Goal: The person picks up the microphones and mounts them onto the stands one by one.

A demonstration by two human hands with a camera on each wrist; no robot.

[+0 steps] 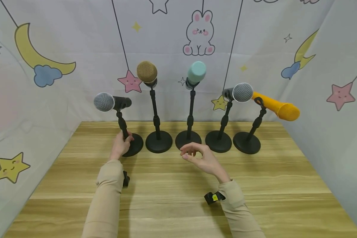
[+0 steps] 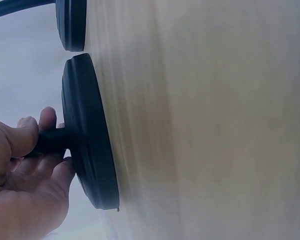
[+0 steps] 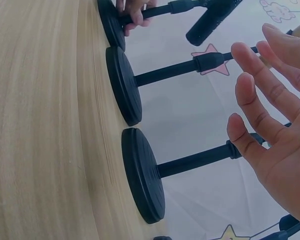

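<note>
My left hand [image 1: 121, 145] grips the lower pole of the leftmost microphone stand [image 1: 136, 146]. This stand carries a black microphone with a silver mesh head [image 1: 104, 101], pointing left. In the left wrist view, thumb and fingers wrap the pole just above the round black base [image 2: 90, 135]. My right hand [image 1: 203, 158] is held over the table in front of the middle stand [image 1: 182, 137], fingers loosely bent and holding nothing. That stand bears a mint-green microphone [image 1: 197, 72]. The right wrist view shows the same hand [image 3: 285, 135] with its fingers spread.
A gold-headed microphone [image 1: 147, 72] tops the second stand. To the right are a silver-headed microphone [image 1: 243, 92] and an orange microphone [image 1: 288, 111], each on a black stand. The bases line the back of the wooden table [image 1: 166, 205], before a cartoon-printed curtain [image 1: 169, 39].
</note>
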